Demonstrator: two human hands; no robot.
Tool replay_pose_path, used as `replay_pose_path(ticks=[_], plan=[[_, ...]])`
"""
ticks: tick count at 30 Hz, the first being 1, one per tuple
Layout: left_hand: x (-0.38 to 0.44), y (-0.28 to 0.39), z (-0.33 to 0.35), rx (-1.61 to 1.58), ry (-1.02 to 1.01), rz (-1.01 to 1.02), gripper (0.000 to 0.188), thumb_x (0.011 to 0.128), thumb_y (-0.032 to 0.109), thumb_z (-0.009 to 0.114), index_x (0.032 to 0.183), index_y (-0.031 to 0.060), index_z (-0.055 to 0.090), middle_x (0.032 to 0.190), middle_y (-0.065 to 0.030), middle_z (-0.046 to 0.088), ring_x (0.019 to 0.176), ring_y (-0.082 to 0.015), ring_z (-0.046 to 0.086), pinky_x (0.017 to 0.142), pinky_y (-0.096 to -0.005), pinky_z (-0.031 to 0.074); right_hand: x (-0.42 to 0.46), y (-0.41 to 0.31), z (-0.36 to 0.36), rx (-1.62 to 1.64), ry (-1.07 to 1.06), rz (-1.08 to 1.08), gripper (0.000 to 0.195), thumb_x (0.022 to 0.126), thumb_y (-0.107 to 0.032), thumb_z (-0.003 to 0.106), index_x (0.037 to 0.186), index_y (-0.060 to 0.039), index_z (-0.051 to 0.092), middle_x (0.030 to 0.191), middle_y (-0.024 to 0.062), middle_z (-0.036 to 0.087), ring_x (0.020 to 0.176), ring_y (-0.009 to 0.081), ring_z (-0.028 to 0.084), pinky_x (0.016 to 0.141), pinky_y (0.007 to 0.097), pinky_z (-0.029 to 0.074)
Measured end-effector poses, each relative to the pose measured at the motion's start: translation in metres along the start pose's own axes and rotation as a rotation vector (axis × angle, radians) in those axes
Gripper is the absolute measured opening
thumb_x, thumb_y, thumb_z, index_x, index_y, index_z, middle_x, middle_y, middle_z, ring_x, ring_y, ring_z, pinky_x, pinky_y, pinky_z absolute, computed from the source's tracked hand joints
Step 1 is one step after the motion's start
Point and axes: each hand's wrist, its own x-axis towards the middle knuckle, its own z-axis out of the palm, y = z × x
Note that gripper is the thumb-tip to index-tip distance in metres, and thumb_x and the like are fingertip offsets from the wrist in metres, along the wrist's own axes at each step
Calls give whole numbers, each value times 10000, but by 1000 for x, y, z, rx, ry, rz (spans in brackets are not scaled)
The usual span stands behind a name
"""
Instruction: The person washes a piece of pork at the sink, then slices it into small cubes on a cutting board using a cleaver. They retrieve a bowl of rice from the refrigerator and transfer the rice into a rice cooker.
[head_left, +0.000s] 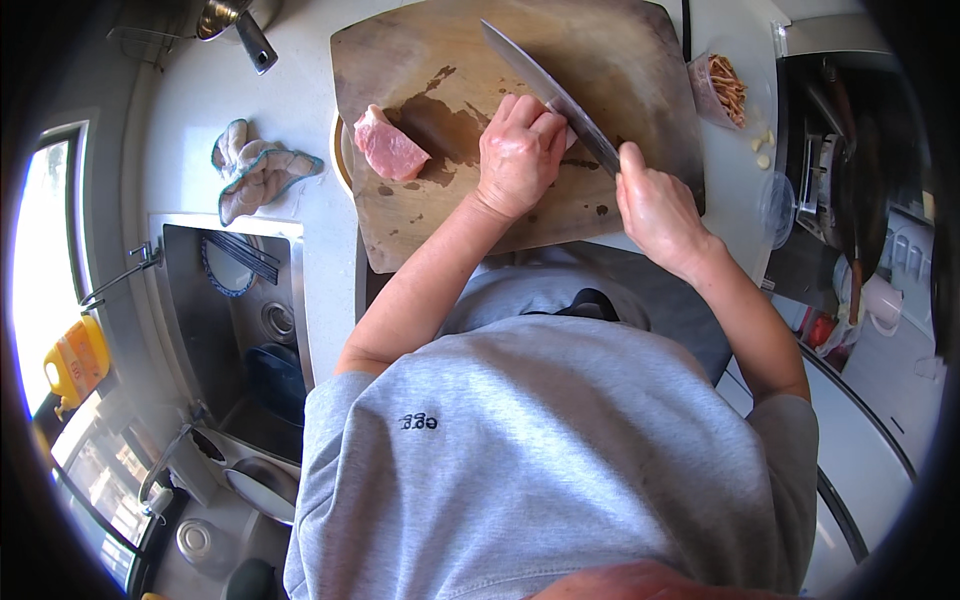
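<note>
A kitchen knife (551, 86) lies slantwise over the wooden cutting board (630, 45), its tip pointing to the far left. My right hand (660, 210) grips its handle. Close against the blade's left side, my left hand (523, 154) is curled with bent fingers over a pale piece of food (571, 137). Most of that piece is hidden by the fingers and the blade, so its shape cannot be told. A chunk of raw pink meat (391, 146) sits apart on the board's left part, beside a dark wet patch.
Left of the board lies a crumpled cloth (259, 169), with a steel sink (225, 330) nearer me. A saucepan (225, 19) stands at the back left. On the right are a plastic tub of brown strips (724, 90), peeled garlic cloves (763, 161), a clear lid (780, 210) and a stove (825, 172).
</note>
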Motion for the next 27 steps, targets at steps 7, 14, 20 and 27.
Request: replay_pose_path(ticks=[7,14,20,27], plan=[[1,0,-1,13,-18,-20,118,668,44,692,780,72,665,753,-57,563,726,-251,550,637,-346,480,29,-5,7,28,67,-47,90,852,-38,431,890,12,367,670,253,589,657,428,595,577,511,463],[0,-1,0,-40,58,-24,121,687,44,690,804,70,674,780,-65,589,739,-251,565,654,-337,486,-15,22,0,127,105,19,135,882,-57,466,859,7,348,596,221,532,586,428,540,530,506,400],[-2,-1,-5,-71,45,-26,136,692,35,689,824,65,682,791,-68,598,742,-255,566,651,-337,482,-11,8,-6,182,126,-39,134,885,-52,464,850,7,349,581,215,523,580,418,541,517,489,402],[-2,-3,-3,-47,35,-23,129,684,32,690,809,62,680,787,-67,596,746,-254,567,657,-340,483,-15,7,-6,166,77,-36,137,882,-51,467,854,7,346,580,213,526,568,411,543,513,489,408]])
